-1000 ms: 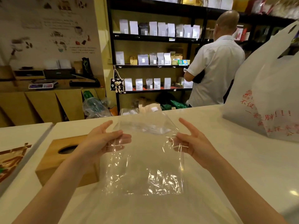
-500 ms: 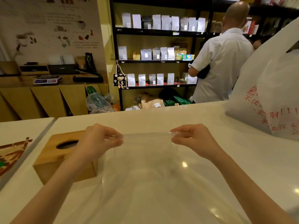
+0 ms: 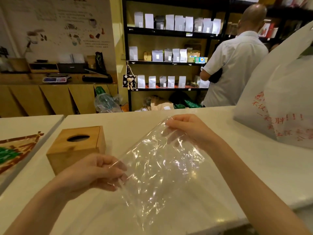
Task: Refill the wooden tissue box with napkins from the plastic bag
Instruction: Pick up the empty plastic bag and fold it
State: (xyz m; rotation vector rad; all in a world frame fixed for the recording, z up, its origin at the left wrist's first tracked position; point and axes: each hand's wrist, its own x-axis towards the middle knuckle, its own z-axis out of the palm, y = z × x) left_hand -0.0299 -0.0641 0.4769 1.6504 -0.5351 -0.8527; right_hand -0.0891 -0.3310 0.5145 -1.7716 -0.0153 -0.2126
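A person's two bare hands hold a clear plastic bag stretched on a slant above a smooth, pale worktop. The film is thin, crinkled and glossy, catching small white highlights along its creases; it looks flat, and no napkins can be made out inside it. The left hand, near and left of centre, has its fingers curled and pressed against the thumb, pinching the bag's lower left edge. The right hand, farther off and to the right, pinches the bag's upper corner between thumb and bent fingers.

The wooden tissue box stands on the worktop at the left, just beyond the left hand and apart from the bag. It is a squat, honey-coloured cube with plain sides, and its flat top has an oval slot that shows dark inside.

At the far right of the worktop stands a large white carrier bag of matte, opaque plastic printed with red characters. To the far left, a second pale surface carries a sheet with a brown and green picture. Beyond the worktop, a person in a white short-sleeved shirt faces black shelves lined with rows of upright silver-grey pouches.
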